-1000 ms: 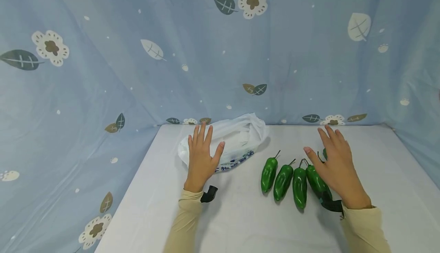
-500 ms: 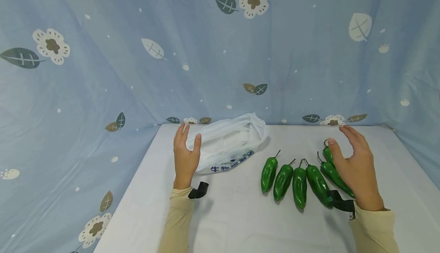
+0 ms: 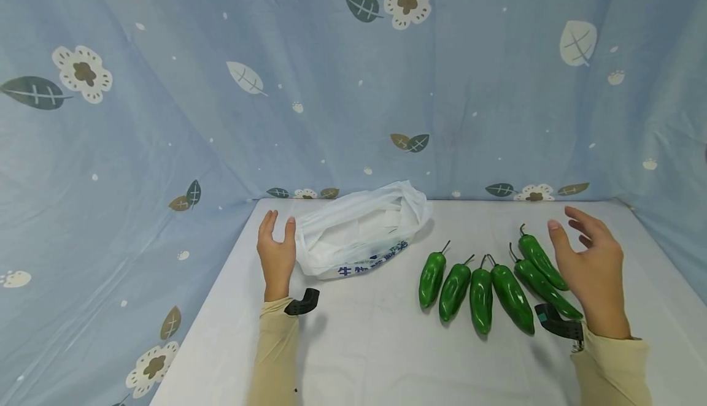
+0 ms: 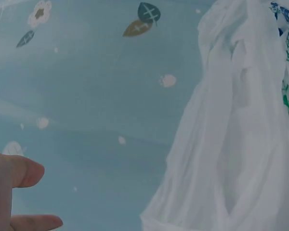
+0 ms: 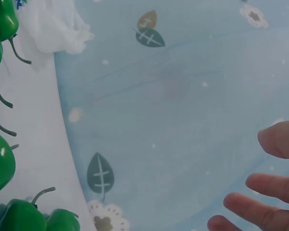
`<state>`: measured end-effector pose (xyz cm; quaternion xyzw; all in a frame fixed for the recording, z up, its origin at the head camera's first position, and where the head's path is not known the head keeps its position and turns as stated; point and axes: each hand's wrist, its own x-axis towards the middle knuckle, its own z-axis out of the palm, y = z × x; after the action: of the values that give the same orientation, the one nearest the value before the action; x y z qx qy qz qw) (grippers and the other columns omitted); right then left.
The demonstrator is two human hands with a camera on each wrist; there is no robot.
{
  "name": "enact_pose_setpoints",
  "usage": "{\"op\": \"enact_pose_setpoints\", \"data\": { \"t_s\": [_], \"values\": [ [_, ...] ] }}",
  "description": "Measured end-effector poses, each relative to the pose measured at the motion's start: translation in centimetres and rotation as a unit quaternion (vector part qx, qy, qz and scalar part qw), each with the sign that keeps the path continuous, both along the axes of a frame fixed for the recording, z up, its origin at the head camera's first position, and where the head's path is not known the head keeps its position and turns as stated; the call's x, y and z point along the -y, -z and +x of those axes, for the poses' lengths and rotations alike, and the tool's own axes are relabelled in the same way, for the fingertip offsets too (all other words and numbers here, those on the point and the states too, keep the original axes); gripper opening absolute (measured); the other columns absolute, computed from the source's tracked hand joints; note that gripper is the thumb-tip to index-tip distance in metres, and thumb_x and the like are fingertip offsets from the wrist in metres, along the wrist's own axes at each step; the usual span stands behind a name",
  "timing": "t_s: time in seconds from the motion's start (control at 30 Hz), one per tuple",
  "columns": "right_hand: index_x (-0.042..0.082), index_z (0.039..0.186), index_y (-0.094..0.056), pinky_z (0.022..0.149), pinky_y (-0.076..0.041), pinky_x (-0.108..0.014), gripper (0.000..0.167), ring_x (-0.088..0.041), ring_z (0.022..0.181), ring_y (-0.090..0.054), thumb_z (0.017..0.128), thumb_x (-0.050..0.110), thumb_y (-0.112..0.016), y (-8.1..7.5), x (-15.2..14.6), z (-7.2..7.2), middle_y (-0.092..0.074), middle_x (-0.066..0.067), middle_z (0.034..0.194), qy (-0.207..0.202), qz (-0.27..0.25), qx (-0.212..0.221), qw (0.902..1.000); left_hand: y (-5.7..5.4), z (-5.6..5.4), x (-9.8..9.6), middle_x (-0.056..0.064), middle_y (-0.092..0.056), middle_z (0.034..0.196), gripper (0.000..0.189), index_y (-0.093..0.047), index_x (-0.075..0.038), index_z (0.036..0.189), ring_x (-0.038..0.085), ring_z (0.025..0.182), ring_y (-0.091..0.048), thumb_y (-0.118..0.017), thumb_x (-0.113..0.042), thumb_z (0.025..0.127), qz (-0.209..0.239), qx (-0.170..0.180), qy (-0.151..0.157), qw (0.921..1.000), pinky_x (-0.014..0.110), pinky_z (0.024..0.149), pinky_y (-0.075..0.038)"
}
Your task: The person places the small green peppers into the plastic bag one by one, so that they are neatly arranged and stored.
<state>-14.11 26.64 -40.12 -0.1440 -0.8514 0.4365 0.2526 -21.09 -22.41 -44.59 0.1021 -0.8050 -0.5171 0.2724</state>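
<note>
My left hand (image 3: 277, 259) is held up at the left side of a white plastic bag (image 3: 359, 234), with thumb and fingers apart and nothing between them. Dark blue lettering shows on the bag's near side, and its crumpled white film (image 4: 245, 120) fills the right of the left wrist view. On the right, my right hand (image 3: 593, 271) is raised beside several glossy green chili peppers (image 3: 482, 302), its fingers loosely bent and holding nothing. The peppers lie in a fanned row with their thin stems pointing mostly away; their stem ends (image 5: 0, 161) line the left edge of the right wrist view.
A white-covered table (image 3: 353, 357) bears the bag at the back left and the peppers at the right. Blue curtain (image 3: 353, 87) printed with leaves and flowers hangs behind the table and along its left side. Each wrist wears a small black camera mount (image 3: 302, 302).
My left hand has moved left, off from in front of the bag. My right hand has moved right, uncovering the rightmost peppers. Fingers of both hands went from spread to more bent.
</note>
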Motion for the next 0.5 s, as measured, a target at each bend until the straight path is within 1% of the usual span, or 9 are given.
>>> {"op": "enact_pose_setpoints", "data": {
  "t_s": [0.07, 0.17, 0.3, 0.37, 0.5],
  "values": [
    [0.012, 0.151, -0.054, 0.125, -0.036, -0.05, 0.049, -0.04, 0.141, -0.051, 0.104, 0.026, -0.06, 0.1, -0.1, 0.0, -0.054, -0.016, 0.154, 0.007, -0.001, 0.003, 1.0, 0.5, -0.2, 0.5, 0.02, -0.04, 0.163, 0.059, -0.05, 0.0, 0.151, 0.039, 0.155, -0.031, -0.063, -0.032, 0.103, 0.01, 0.019, -0.008, 0.9997, 0.057, 0.128, -0.026],
    [0.013, 0.15, -0.055, 0.126, -0.037, -0.043, 0.049, -0.039, 0.141, -0.052, 0.104, 0.027, -0.06, 0.2, -0.1, -0.1, -0.055, -0.014, 0.153, 0.015, -0.004, 0.009, 0.9998, 1.3, -0.5, 1.3, 0.021, -0.041, 0.163, 0.061, -0.049, -0.001, 0.152, 0.039, 0.154, -0.034, -0.062, -0.035, 0.103, 0.042, 0.062, -0.013, 0.9971, 0.056, 0.127, -0.03],
    [0.013, 0.15, -0.056, 0.125, -0.038, -0.039, 0.048, -0.038, 0.141, -0.052, 0.104, 0.028, -0.06, 0.3, -0.2, -0.2, -0.055, -0.014, 0.153, 0.019, -0.009, 0.017, 0.9996, 2.1, -0.7, 1.8, 0.02, -0.038, 0.165, 0.066, -0.045, -0.005, 0.156, 0.037, 0.154, -0.035, -0.062, -0.04, 0.103, 0.105, 0.122, -0.009, 0.9868, 0.054, 0.124, -0.035],
    [0.014, 0.15, -0.056, 0.125, -0.038, -0.039, 0.048, -0.037, 0.142, -0.051, 0.104, 0.028, -0.06, 0.3, -0.3, -0.3, -0.055, -0.014, 0.154, 0.021, -0.01, 0.021, 0.9995, 2.4, -0.8, 2.0, 0.02, -0.037, 0.165, 0.068, -0.043, -0.005, 0.157, 0.037, 0.154, -0.035, -0.063, -0.04, 0.102, 0.122, 0.141, -0.004, 0.9825, 0.053, 0.124, -0.037],
    [0.014, 0.15, -0.056, 0.124, -0.04, -0.041, 0.048, -0.037, 0.141, -0.053, 0.104, 0.029, -0.059, 0.5, -0.5, -0.4, -0.056, -0.013, 0.154, 0.024, -0.015, 0.032, 0.9991, 3.1, -1.1, 2.3, 0.02, -0.038, 0.165, 0.071, -0.04, 0.0, 0.157, 0.038, 0.152, -0.037, -0.064, -0.038, 0.102, 0.13, 0.164, 0.009, 0.9779, 0.051, 0.123, -0.039]
  ]
}}
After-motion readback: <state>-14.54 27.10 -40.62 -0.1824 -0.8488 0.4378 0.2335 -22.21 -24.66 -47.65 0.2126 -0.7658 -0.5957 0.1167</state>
